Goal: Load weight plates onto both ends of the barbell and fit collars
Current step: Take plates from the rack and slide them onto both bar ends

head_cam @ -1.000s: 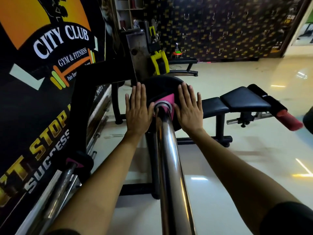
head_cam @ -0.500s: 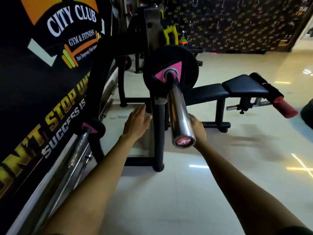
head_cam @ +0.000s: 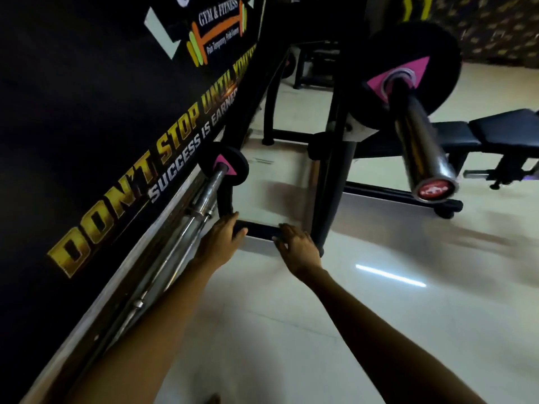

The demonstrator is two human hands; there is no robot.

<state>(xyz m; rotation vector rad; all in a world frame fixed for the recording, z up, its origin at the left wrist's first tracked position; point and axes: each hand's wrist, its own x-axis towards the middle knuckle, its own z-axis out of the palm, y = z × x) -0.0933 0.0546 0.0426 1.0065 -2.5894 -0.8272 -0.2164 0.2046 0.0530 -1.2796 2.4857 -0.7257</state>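
Observation:
The chrome barbell sleeve [head_cam: 421,144] juts toward me at the upper right, its red end cap facing the camera. A black weight plate [head_cam: 431,48] with a pink triangle mark sits far up the sleeve against the rack upright. No collar shows on the sleeve. My left hand [head_cam: 221,240] and my right hand [head_cam: 297,246] hang low in the middle of the view, both empty with fingers spread, just above the black base bar of the rack [head_cam: 259,228]. A smaller black plate [head_cam: 226,166] with a pink mark rests on another bar by the wall.
A dark banner wall [head_cam: 102,126] fills the left side, with several chrome bars [head_cam: 175,249] lying along its foot. The black rack upright [head_cam: 332,176] stands in the middle. A black bench [head_cam: 495,132] lies at the right on the pale glossy floor [head_cam: 350,316].
Both hands left the plate on the sleeve and dropped toward the floor near the rack base. The view has swung down and left, so the barbell end now sits at the upper right.

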